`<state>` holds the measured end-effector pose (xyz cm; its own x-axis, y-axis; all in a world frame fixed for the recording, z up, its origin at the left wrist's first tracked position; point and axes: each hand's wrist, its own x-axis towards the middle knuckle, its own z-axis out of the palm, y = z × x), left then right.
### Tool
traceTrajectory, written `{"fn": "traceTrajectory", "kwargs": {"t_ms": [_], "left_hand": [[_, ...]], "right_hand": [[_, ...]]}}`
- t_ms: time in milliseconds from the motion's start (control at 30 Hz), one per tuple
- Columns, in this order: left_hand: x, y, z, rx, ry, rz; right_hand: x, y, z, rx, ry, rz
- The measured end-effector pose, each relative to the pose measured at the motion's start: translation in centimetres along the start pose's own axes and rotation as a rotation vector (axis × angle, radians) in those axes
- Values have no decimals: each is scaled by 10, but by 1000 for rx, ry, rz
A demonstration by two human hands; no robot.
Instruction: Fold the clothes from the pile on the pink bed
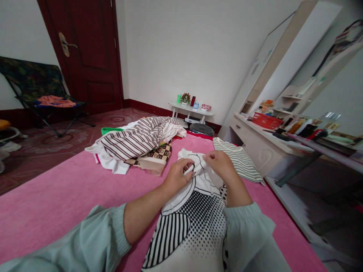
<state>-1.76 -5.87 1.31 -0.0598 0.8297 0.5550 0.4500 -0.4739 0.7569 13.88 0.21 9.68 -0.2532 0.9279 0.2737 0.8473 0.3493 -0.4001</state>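
A white garment (193,223) with black stripes, dots and line drawing lies on the pink bed cover (68,192) in front of me. My left hand (178,174) pinches its upper edge, fingers closed on the cloth. Just to the right, my right hand (220,163) also grips the fabric near the top. Both hands are close together, almost touching, over the garment's far end. Pale green sleeves cover both forearms.
A pile of clothes (136,141) with a brown-striped piece lies farther back on the bed. A folded striped shirt (241,160) sits at the right. A dresser (266,145) with a red basket (266,120) stands right; a folding chair (39,92) and door (87,53) are left.
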Motion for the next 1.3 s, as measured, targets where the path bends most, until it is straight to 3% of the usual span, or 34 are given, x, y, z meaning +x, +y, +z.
{"fn": "traceTrajectory", "kwargs": {"t_ms": [133, 267, 333, 400, 467, 533, 733, 833, 967, 1033, 1200, 1300], "left_hand": [[1, 8, -2, 52, -26, -5], [4, 6, -2, 21, -96, -27], [7, -3, -1, -99, -13, -151], [11, -15, -1, -210, 147, -311], [15, -28, -3, -268, 273, -450], [18, -38, -6, -289, 304, -522], [16, -40, -12, -149, 107, -312], [13, -36, -13, 14, 57, -246], [12, -37, -12, 66, 43, -183], [13, -40, -11, 104, 38, -190], [15, -36, -15, 297, 87, -153], [14, -21, -17, 442, 79, -25]], "right_hand": [[7, 10, 5, 447, 45, -7], [5, 1, 12, 723, 57, -1], [4, -5, 15, 833, 56, -61], [5, -7, 20, 892, 70, -113], [8, -1, 26, 885, 100, -84], [13, 12, 32, 841, 137, 7], [15, 53, 51, 445, 112, 134], [8, 56, 57, 233, 34, 103], [3, 49, 59, 56, -68, 15], [5, 49, 61, 83, -33, 27], [15, 62, 72, 431, 296, 128], [18, 65, 83, 588, 309, 91]]}}
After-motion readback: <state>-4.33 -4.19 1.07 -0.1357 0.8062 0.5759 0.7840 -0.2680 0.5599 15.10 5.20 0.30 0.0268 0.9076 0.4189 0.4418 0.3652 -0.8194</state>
